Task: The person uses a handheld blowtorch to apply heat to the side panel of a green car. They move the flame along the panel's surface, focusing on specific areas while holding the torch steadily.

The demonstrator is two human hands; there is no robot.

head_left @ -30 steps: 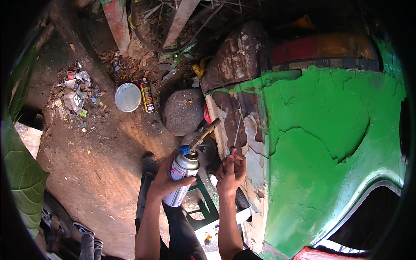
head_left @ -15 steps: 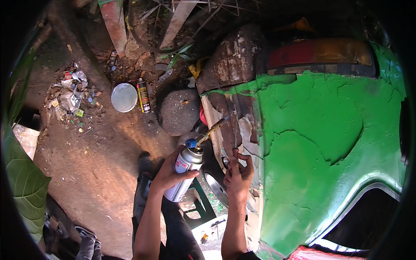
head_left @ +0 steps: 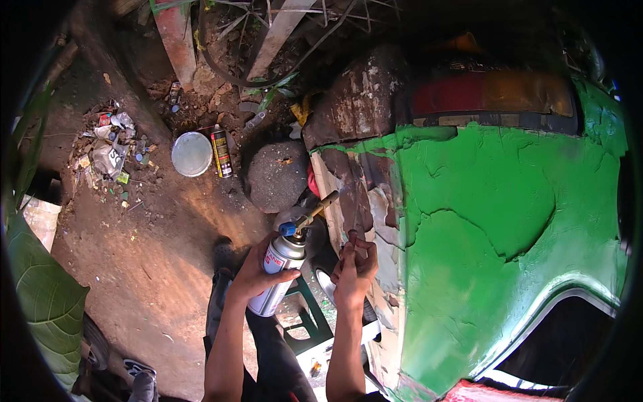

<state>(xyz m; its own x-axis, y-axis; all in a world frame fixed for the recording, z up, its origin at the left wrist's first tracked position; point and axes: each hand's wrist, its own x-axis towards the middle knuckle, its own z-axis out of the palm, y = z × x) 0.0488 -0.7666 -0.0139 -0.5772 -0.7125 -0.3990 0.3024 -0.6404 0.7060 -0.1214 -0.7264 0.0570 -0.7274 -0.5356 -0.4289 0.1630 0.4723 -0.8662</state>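
My left hand [head_left: 253,273] is wrapped round a white gas canister [head_left: 273,285] topped by a blowtorch head with a blue knob [head_left: 288,229]. Its brass nozzle [head_left: 321,207] tilts up toward the car's edge; I cannot make out a flame. In my right hand [head_left: 355,268], closed fingers grip the handle of a thin-shafted tool [head_left: 352,235], perhaps a screwdriver; its shaft is blurred. Just beyond both hands is the car's stripped corner [head_left: 351,171], with peeling brown and cream layers. To the right spreads the cracked green body panel [head_left: 475,194].
A red and amber tail light [head_left: 495,94] sits above the green panel. On the dirt ground are a round lidded tin [head_left: 191,154], a dark spray can [head_left: 222,153], a large stone [head_left: 276,175] and a litter heap [head_left: 110,151]. A green stool [head_left: 311,321] is below my hands.
Both hands have drawn slightly left, away from the car's edge, still holding the torch and tool. The bluish flame seen at the nozzle earlier no longer shows.
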